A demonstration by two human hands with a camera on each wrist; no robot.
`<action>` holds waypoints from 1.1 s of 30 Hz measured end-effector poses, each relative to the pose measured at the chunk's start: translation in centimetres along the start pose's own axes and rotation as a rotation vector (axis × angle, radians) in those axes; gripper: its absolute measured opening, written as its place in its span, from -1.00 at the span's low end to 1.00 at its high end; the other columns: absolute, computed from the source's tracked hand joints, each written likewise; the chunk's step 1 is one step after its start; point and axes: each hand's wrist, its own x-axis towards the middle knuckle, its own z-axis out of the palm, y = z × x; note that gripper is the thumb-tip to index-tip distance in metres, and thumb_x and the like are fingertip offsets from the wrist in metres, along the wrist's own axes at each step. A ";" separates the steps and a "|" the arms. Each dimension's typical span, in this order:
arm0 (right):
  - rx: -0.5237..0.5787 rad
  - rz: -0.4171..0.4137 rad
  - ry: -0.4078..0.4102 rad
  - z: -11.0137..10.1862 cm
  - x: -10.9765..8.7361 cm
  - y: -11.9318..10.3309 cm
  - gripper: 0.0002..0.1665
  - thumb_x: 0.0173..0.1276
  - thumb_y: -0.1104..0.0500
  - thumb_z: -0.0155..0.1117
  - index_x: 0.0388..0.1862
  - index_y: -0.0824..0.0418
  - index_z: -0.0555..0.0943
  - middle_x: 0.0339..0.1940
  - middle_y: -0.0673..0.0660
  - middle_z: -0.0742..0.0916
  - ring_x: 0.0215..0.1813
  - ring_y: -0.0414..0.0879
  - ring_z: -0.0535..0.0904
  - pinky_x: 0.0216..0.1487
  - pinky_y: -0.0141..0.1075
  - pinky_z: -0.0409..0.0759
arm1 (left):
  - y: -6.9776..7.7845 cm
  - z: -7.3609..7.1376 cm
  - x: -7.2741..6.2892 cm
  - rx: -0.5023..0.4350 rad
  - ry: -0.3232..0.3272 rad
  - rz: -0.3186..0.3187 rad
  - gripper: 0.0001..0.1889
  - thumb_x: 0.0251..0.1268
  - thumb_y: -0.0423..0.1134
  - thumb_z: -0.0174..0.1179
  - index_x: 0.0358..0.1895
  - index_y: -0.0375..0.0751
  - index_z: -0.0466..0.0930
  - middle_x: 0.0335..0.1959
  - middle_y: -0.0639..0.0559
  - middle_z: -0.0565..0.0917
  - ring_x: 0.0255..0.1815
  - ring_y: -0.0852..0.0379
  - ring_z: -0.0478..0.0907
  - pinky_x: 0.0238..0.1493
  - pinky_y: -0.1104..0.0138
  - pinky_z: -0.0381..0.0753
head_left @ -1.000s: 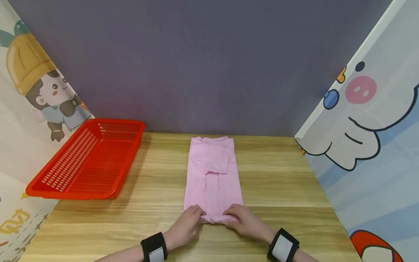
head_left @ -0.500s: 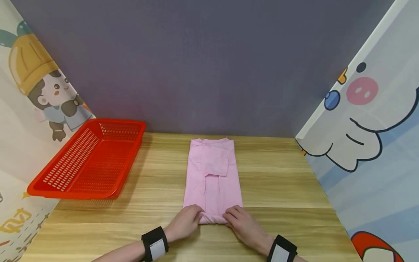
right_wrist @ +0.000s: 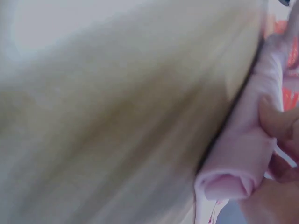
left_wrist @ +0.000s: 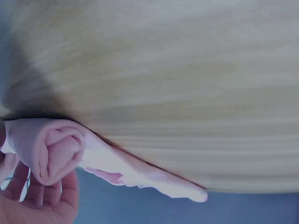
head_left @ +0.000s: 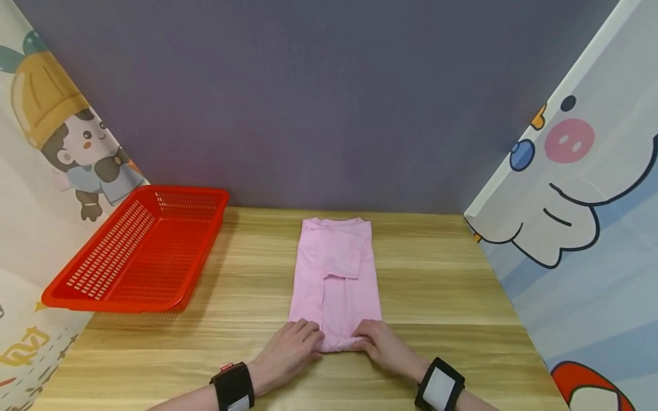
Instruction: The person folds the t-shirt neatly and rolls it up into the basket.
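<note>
- The pink garment lies flat and folded lengthwise on the wooden table, its collar end pointing away from the person and its near end between the two hands.
- At the garment's near edge the cloth is turned into a thick roll; the left wrist view shows its coiled end.
- The left hand is at the garment's near left corner, gripping the roll, fingers bent around it.
- The right hand is at the garment's near right corner, pinching the roll — thumb on one side, fingers on the other.
- Along the garment's near edge, a short stretch of the roll shows between the hands.
- On the garment's upper half, a folded flap lies over the other layers.
- To the garment's left, well apart from it, stands a red perforated basket.
- Beyond the garment's collar end rises a dark grey panel — plain, unlike the cartoon-printed sheets to the garment's left and right.
</note>
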 end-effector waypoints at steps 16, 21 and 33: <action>-0.088 0.023 -0.091 -0.9 0.3 -0.2 -0.79 0.33 0.16 0.38 -0.08 0.17 0.70 -0.22 -0.03 0.73 -0.16 -0.27 0.60 -0.08 -0.32 0.62 | -0.9 -0.4 1.4 -0.507 -0.104 -0.286 -0.91 0.26 -0.23 0.35 -0.22 -0.10 0.74 -0.31 0.13 0.76 -0.25 0.20 0.67 -0.18 0.34 0.65; -0.407 -0.110 -0.075 -0.5 -0.3 -0.7 -0.52 0.24 0.05 0.45 0.12 0.13 0.58 -0.01 -0.01 0.64 0.02 -0.15 0.54 0.11 -0.23 0.61 | -1.9 -0.9 2.4 -0.763 -0.244 -0.413 -0.92 0.27 -0.27 0.33 -0.27 -0.18 0.77 -0.34 0.06 0.80 -0.33 0.32 0.60 -0.23 0.38 0.60; -0.326 -0.142 0.066 0.7 -0.4 0.0 -0.85 0.23 0.15 0.46 -0.22 0.08 0.70 -0.25 -0.10 0.65 -0.17 -0.26 0.54 -0.10 -0.44 0.56 | -1.3 -1.4 2.6 -0.650 -0.299 -0.404 -0.92 0.35 -0.28 0.25 -0.25 -0.18 0.71 -0.39 0.10 0.70 -0.38 0.27 0.53 -0.31 0.35 0.56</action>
